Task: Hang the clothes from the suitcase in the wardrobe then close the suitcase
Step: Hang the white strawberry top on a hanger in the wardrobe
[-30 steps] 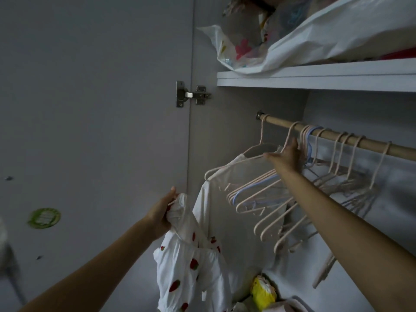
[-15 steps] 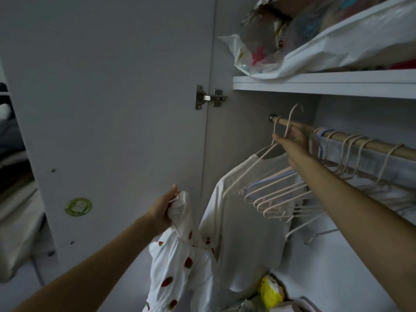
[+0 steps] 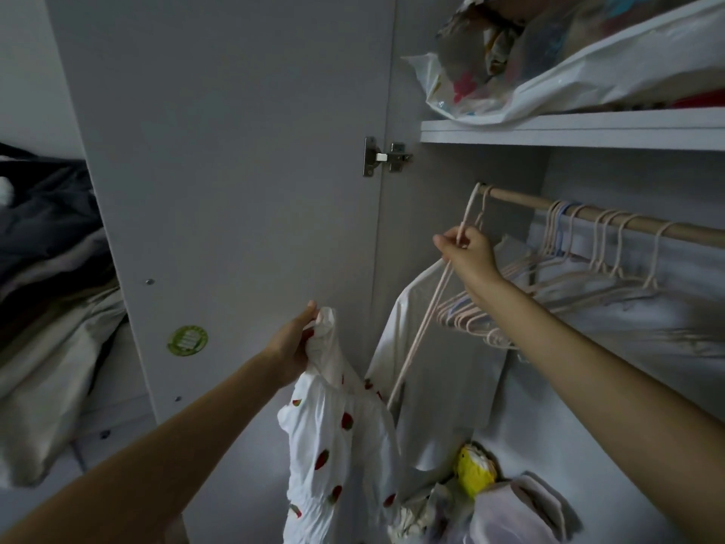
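Observation:
My left hand (image 3: 292,345) grips the top of a white garment with red strawberry prints (image 3: 337,445), which hangs down in front of the open wardrobe. My right hand (image 3: 467,251) pinches the neck of a pale pink hanger (image 3: 427,320), held off the wooden rail (image 3: 612,217) just left of the rail's end, its hook pointing up. A white shirt (image 3: 439,371) hangs on the rail behind the hanger. Several empty pink hangers (image 3: 588,245) and a blue one crowd the rail to the right. The suitcase is out of view.
The open wardrobe door (image 3: 235,190) stands to the left, with a green sticker (image 3: 187,340). A shelf (image 3: 569,129) above the rail carries a bulging plastic bag (image 3: 549,60). Bags and a yellow item (image 3: 474,471) lie on the wardrobe floor. Piled fabric (image 3: 43,308) sits at far left.
My right hand has lifted one pink hanger off the rail and drawn it left and down, away from the bunch. The left hand keeps its hold on the strawberry garment.

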